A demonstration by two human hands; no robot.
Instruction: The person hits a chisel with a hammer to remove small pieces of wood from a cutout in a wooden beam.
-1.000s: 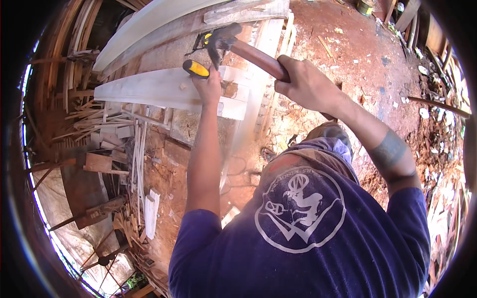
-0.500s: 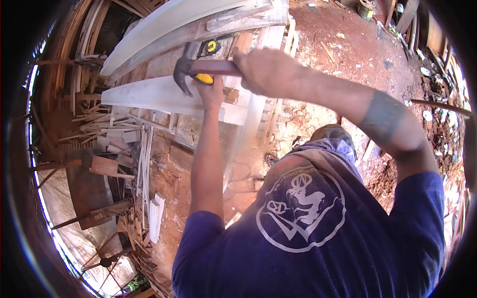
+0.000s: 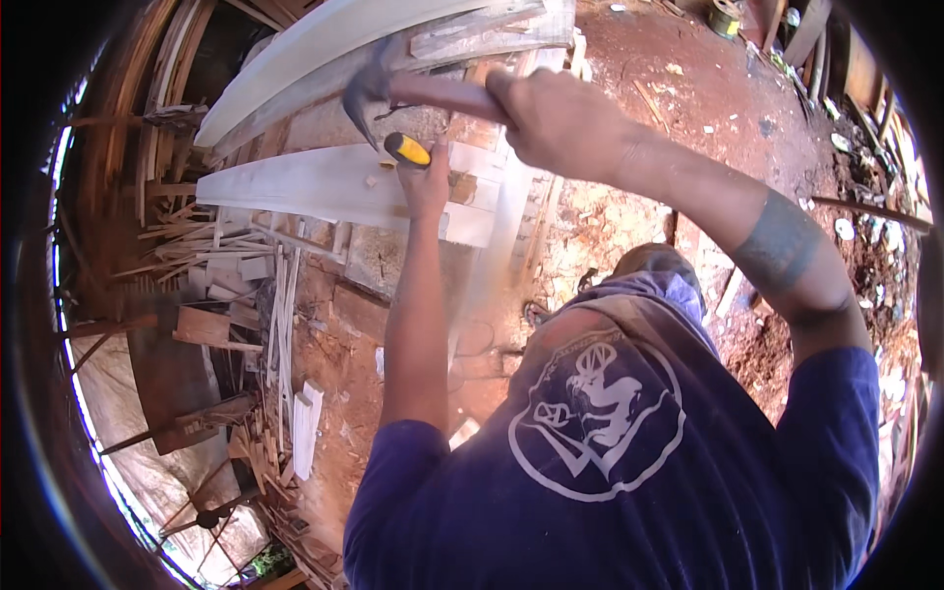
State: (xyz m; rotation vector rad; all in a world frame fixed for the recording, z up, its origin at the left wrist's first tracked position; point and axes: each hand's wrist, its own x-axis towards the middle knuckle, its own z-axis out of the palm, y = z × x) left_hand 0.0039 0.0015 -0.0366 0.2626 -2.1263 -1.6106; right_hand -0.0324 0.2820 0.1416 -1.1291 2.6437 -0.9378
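My right hand (image 3: 565,123) is closed on a claw hammer (image 3: 438,93) with a reddish-brown handle, its dark head blurred in the air above my left hand (image 3: 425,182). My left hand grips a yellow-and-black handled tool (image 3: 413,149), like a chisel, upright over a pale tapered board (image 3: 285,182); its working end is hidden. A patch of darker wood (image 3: 464,187) shows on the board just right of my left hand.
Long pale boards (image 3: 295,59) lie farther back on the wooden work surface. Piles of offcuts and strips (image 3: 231,324) fill the left side. A can (image 3: 726,22) stands at the back right on reddish dirt, with scraps and a dark bar (image 3: 865,208) at the right.
The hammer swung down and left onto the tool in my left hand, and has since risen slightly. My left hand has stayed nearly in place.
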